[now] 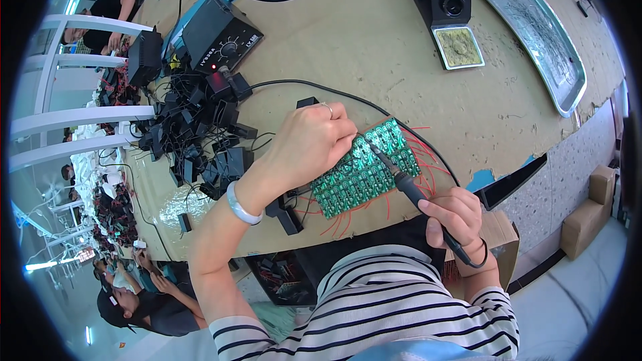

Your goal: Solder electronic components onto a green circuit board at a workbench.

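Observation:
My right hand (pixel 456 219) is wrapped round the handle of a soldering iron (pixel 416 195), whose tip reaches down to the upper middle of a green circuit board panel (pixel 354 177). Thin red wires stick out from the panel's right and lower edges. Over the panel's upper left edge is my left hand (pixel 314 137), its fingers pinched together close to the iron's tip. What they pinch is too small to make out. Small black casings (pixel 287 217) lie beneath and beside my left wrist, partly hidden by it.
Left of the panel lies a heap of black casings with cables (pixel 200 127). Behind it stands a black soldering station (pixel 221 37), its cord running to the iron. A stand with a yellow sponge (pixel 459 47) and a metal tray (pixel 535 37) are at the far right. Other people sit leftward.

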Demonstrator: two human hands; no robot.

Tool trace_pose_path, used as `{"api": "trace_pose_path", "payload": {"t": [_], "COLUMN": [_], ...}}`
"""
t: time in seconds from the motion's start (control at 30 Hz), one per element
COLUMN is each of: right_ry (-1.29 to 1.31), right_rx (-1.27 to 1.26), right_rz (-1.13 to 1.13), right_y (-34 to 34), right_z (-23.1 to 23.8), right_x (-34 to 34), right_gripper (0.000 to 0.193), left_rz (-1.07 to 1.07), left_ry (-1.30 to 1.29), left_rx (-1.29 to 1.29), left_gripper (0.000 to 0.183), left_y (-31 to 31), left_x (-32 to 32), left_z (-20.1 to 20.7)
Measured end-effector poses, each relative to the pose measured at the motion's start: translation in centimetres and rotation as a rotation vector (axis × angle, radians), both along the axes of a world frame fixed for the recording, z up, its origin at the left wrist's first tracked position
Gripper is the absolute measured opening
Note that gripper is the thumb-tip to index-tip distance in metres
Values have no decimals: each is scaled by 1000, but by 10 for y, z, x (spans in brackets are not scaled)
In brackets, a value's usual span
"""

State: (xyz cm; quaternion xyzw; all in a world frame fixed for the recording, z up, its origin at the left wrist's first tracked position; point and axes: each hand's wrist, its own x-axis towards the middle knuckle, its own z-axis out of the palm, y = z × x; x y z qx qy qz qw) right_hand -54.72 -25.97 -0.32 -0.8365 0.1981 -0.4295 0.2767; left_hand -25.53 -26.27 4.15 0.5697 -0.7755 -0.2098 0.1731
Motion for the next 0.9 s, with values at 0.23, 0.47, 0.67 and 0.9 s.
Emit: {"api": "trace_pose_path", "payload": {"t": [0.23,0.47,0.67,0.9], "right_ry": [19,14,-39,-37], "right_rx": [-18,-48,-39,-17], "right_rz": [10,27,-45,-61], "right_y": [1,3,6,11], "right_z": [-2,-3,2,5], "right_x": [1,-2,-23,-28], "right_gripper": [20,18,20,22], "left_rz": [-6,5,-7,-18], "left_ry": [-30,-35,-27,-69], "left_rx": [-22,-2,-12,-1], "left_gripper": [11,11,11,11], "left_y": [-1,1,-2,-3], "left_x": [0,0,-2,-2], "left_z": [-3,-4,-3,1]}}
